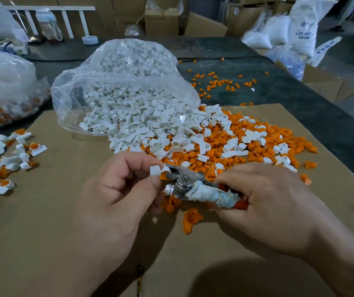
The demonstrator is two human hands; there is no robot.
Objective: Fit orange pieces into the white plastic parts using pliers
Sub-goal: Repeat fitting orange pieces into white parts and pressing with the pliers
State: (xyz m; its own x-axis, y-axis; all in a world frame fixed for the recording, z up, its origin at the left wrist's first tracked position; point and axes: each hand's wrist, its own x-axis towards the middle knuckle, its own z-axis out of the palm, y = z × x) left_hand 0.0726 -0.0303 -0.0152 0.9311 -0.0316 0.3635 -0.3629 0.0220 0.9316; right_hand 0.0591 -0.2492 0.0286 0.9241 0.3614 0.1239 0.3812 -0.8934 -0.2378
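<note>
– Over the cardboard sheet (64,211), what do we record for the hands?

– We note the left hand (116,196) pinching a white part (155,169) between thumb and fingers, with an orange piece (163,175) seated at its lower edge. The right hand (263,202) is curled round the handles of the pliers (190,185); one handle is wrapped in grubby tape. The metal nose meets the orange piece, touching it. How hard it bites we cannot tell.

– And where does the stock lie?

– Beyond the hands we find a clear bag (124,82) lying open, with loose white parts (150,133) spilling from its mouth onto the sheet. They run into a heap of orange pieces (257,151) to the right. A small orange cluster (190,219) lies just beneath the pliers. Fitted parts (4,163), white with orange showing, are scattered at the left edge. Behind them we see a second bag (4,86) holding more of the same.
</note>
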